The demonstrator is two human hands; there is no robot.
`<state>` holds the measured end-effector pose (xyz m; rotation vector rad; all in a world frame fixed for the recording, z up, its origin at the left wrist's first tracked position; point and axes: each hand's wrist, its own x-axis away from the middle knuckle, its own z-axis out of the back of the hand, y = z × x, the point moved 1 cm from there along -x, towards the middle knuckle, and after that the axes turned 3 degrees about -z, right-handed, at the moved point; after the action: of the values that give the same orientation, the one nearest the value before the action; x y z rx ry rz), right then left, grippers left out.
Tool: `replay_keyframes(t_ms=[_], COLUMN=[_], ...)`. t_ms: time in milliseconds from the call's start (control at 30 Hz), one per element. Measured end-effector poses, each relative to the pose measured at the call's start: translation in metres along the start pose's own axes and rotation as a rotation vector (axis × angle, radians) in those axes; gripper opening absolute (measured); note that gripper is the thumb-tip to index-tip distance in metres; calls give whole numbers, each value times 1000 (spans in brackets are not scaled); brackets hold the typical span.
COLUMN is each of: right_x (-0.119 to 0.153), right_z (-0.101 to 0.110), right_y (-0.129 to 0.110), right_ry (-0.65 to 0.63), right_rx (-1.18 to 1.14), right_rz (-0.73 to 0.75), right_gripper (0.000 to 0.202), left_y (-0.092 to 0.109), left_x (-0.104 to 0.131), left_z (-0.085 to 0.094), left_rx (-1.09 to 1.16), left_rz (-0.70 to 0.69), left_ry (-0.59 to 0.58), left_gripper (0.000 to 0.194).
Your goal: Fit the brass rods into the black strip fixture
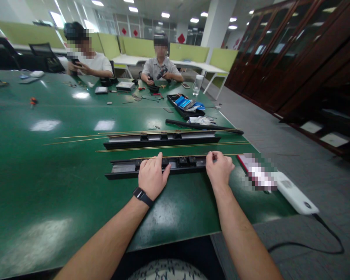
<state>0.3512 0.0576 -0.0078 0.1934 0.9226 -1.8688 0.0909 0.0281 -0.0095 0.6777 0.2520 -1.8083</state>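
A long black rail [116, 176] with a silver inner channel and small black blocks [187, 161] lies in front of me. My left hand [153, 177] rests on it, index finger stretched forward and thumb apart, covering some of the blocks. At the rail's right end my right hand [219, 167] is closed in a pinch on a thin brass rod [189, 156], which runs along the rail's far edge. Behind lies a second, similar rail [163, 144] with black blocks. More thin brass rods [128, 150] lie between the rails, and others across the far one.
To the right are a red-edged phone [245, 163], partly blurred, and a white corded device [296, 193] near the table's edge. Beyond the rails lie a black bar [204, 126], gloves [201, 120] and a black tray [175, 103]. Two people sit across the green table [76, 186].
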Motion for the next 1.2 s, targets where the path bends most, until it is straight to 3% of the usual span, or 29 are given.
replay_keyframes(t_ms=[1200], right_x=[0], right_z=[0], right_y=[1], right_ry=[-1], right_rx=[8], right_rz=[3], right_gripper=[26], left_y=[0], left_x=[1], left_z=[0], left_rx=[23], left_rz=[12], left_ry=[-16], left_gripper=[53])
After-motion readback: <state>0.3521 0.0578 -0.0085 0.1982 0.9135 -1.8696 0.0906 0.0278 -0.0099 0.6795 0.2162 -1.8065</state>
